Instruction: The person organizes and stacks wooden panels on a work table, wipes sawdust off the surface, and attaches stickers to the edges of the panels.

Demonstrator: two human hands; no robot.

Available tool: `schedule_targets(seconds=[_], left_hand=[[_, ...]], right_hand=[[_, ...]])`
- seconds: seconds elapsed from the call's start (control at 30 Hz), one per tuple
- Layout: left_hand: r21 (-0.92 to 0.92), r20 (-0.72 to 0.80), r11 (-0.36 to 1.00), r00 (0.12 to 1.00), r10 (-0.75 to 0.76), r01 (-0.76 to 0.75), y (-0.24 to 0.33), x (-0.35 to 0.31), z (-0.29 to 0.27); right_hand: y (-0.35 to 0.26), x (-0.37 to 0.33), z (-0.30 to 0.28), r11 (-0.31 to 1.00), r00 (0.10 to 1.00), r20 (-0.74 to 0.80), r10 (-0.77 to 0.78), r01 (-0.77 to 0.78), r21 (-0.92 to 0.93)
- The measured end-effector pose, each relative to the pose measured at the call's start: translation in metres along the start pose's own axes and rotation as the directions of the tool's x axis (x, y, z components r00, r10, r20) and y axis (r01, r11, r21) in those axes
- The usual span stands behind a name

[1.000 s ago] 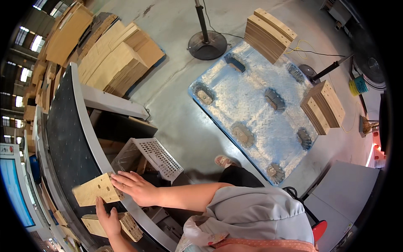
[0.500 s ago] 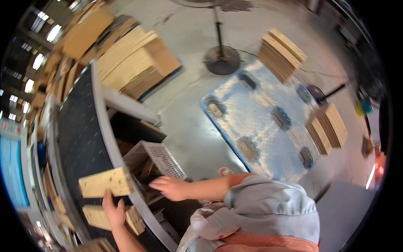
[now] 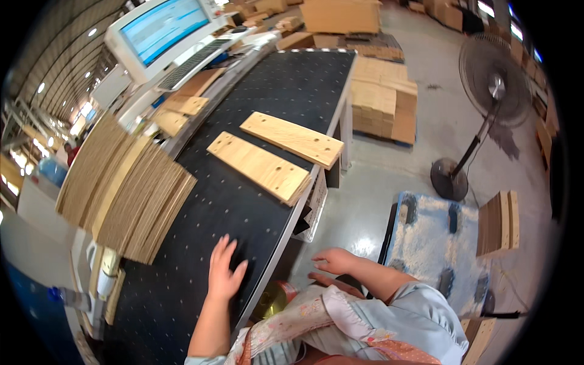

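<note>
My left hand [image 3: 225, 271] is over the black work table [image 3: 182, 298], empty, with its fingers apart. Beyond it two pale wooden boards with drilled holes lie nearly side by side: a nearer board [image 3: 258, 165] and a farther board [image 3: 293, 139], their right ends at the table's edge. My right hand [image 3: 336, 261] hangs past that edge, above the floor, holding nothing, its fingers loosely spread. A tall stack of thin boards [image 3: 125, 194] stands on the table's left side, closer to my left hand than to my right.
A monitor [image 3: 164, 30] and keyboard [image 3: 193, 63] sit beyond the table's far left side. On the right are a worn blue pallet [image 3: 426, 243], a board stack [image 3: 497, 224] and a pedestal fan [image 3: 496, 85]. More stacked wood [image 3: 377, 97] stands past the table's far end.
The view has swung left, bringing the monitor and tall stack into sight. My left hand, earlier at the boards, is now away from them. My right hand stays empty beside the table.
</note>
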State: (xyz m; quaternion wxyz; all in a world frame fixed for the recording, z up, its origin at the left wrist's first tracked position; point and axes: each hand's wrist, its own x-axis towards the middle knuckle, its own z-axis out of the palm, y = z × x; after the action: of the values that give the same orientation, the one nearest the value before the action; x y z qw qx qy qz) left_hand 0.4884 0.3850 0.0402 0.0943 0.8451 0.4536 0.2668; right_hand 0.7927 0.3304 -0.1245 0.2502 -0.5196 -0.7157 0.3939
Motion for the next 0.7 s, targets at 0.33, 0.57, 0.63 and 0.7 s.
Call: schedule_targets(seconds=[0.33,0.57,0.63,0.7], left_hand=[[0.042,-0.287,0.826,0.799,-0.528,0.562,-0.007,-0.296,-0.092],[-0.156,-0.505,0.802,0.652,-0.566,0.576,-0.009,-0.323,-0.101],[-0.154,-0.548,0.794,0.618,-0.563,0.587,-0.015,-0.321,-0.099],[-0.185,-0.609,0.778,0.551,-0.57,0.601,-0.02,-0.319,-0.095]], right_hand=[[-0.13,0.051,-0.017,0.903,0.767,-0.62,-0.165,0.37,0.218],[-0.237,0.07,0.076,0.776,0.781,-0.077,-0.619,0.624,0.09],[-0.252,0.093,0.077,0.684,0.684,0.026,-0.729,0.728,0.035],[-0.263,0.12,0.081,0.618,0.62,-0.017,-0.785,0.784,0.054]])
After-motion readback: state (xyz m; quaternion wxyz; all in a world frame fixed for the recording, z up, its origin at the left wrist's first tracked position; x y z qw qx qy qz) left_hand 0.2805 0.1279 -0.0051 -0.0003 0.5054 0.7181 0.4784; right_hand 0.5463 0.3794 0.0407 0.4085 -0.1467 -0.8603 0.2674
